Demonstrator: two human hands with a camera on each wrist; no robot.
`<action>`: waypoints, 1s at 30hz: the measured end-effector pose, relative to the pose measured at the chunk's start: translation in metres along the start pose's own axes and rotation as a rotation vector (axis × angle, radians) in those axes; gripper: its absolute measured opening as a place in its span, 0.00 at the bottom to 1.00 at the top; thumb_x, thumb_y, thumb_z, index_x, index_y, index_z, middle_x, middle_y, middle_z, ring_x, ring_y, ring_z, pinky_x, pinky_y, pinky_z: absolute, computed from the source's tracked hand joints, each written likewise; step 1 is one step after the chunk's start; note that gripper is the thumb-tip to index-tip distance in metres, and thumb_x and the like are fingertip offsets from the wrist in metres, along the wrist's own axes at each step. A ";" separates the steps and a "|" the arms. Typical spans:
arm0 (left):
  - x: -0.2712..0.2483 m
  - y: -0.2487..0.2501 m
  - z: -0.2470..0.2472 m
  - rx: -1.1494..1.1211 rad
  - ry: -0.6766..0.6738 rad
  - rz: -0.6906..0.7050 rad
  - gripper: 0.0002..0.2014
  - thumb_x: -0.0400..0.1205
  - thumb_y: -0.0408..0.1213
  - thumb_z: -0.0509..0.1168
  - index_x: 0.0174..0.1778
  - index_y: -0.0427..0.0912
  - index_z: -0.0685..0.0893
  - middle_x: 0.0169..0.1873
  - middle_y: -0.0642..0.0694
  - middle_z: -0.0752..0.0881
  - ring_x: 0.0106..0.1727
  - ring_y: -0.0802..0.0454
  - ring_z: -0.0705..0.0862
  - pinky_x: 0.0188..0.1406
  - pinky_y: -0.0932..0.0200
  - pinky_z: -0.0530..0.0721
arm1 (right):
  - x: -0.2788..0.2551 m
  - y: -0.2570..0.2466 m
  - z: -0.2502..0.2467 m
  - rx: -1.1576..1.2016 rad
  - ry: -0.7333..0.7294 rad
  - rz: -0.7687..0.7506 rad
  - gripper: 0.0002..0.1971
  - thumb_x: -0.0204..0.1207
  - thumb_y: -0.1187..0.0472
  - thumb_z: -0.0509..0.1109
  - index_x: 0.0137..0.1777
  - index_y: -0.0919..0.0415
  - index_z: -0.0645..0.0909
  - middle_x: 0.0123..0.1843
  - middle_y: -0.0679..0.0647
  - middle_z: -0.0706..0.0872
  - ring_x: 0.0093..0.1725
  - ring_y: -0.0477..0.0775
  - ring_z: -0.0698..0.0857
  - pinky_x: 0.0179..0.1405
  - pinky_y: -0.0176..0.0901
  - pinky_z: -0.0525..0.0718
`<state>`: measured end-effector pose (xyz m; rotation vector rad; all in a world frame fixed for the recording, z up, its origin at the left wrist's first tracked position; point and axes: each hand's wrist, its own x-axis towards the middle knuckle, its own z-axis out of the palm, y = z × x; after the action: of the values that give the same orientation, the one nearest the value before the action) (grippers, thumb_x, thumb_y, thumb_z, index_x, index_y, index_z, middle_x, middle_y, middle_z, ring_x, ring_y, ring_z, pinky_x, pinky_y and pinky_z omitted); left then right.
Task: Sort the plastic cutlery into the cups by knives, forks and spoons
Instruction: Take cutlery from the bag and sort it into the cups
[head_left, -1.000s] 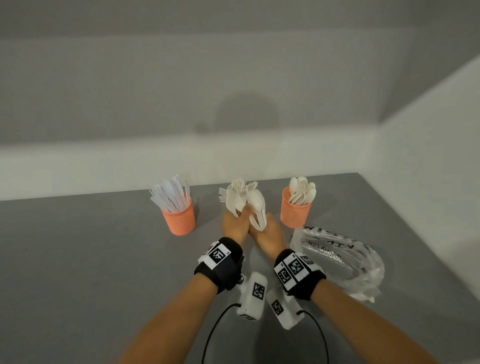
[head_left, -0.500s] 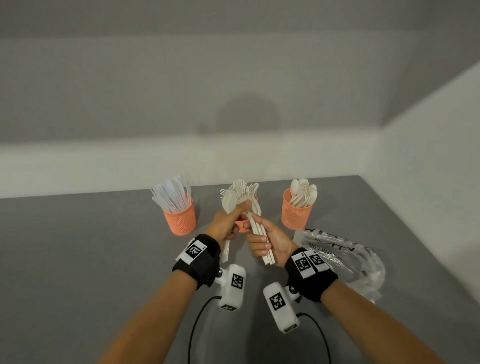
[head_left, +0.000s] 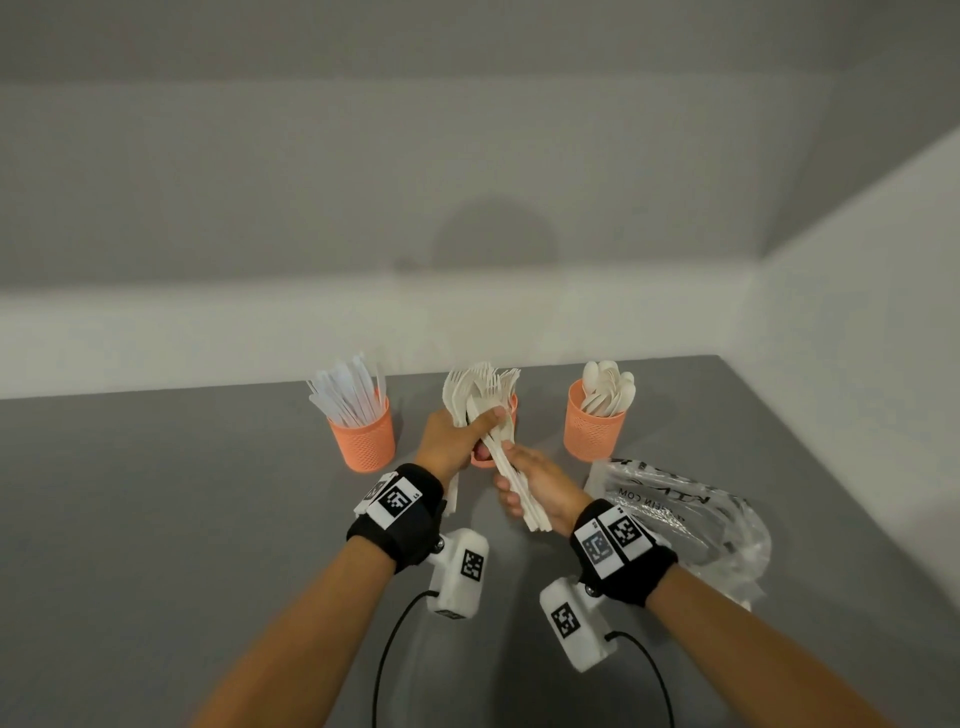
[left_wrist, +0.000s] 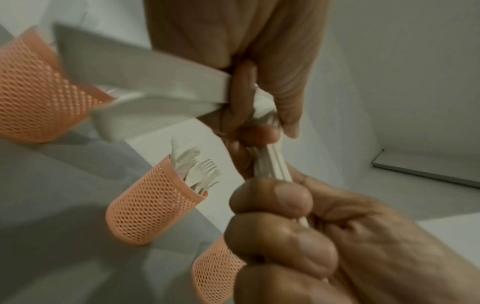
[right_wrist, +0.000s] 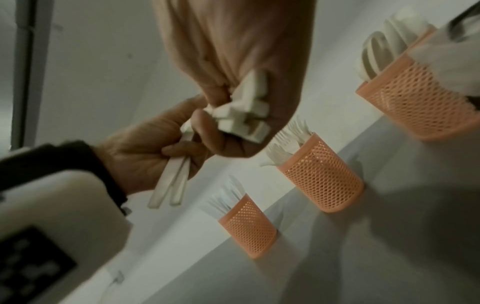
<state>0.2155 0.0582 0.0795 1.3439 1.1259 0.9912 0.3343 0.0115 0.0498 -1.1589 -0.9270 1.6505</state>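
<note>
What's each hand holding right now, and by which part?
Both hands grip white plastic cutlery by the handles. The left hand holds a bunch of forks, tines up; the right hand holds a separate bundle whose heads are hidden.

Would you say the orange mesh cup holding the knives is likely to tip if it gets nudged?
Probably yes. The knife cup is tall, narrow, open mesh, so likely light. Its knives fan out well above the rim and lean, raising the weight. A push near the rim would likely topple it; one at the base might slide it.

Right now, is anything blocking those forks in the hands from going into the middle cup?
Only the forks already standing in the middle cup crowd its mouth. Both the left hand and right hand grip the held forks just before it.
</note>
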 end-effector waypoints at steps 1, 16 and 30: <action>-0.001 0.001 -0.001 -0.014 -0.029 -0.006 0.09 0.80 0.36 0.67 0.41 0.32 0.81 0.11 0.53 0.77 0.14 0.63 0.74 0.13 0.74 0.68 | -0.001 0.001 0.001 -0.019 0.009 -0.012 0.18 0.86 0.49 0.49 0.48 0.56 0.78 0.20 0.47 0.72 0.16 0.42 0.67 0.14 0.31 0.66; -0.002 0.014 0.001 -0.078 -0.120 -0.120 0.11 0.83 0.40 0.59 0.38 0.40 0.81 0.20 0.46 0.80 0.23 0.54 0.73 0.12 0.70 0.59 | -0.011 -0.006 -0.005 -0.204 0.052 -0.184 0.18 0.85 0.48 0.50 0.49 0.57 0.78 0.22 0.48 0.77 0.13 0.41 0.66 0.12 0.29 0.64; 0.008 0.026 0.066 0.319 0.111 0.278 0.18 0.73 0.48 0.72 0.49 0.39 0.79 0.38 0.51 0.83 0.39 0.57 0.81 0.38 0.67 0.77 | 0.012 -0.030 -0.025 -0.401 0.352 -0.310 0.13 0.78 0.75 0.59 0.59 0.65 0.76 0.36 0.49 0.80 0.36 0.43 0.79 0.27 0.26 0.76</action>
<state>0.2839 0.0524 0.1000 1.7556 1.2409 1.1304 0.3633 0.0343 0.0663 -1.4321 -1.1666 0.9970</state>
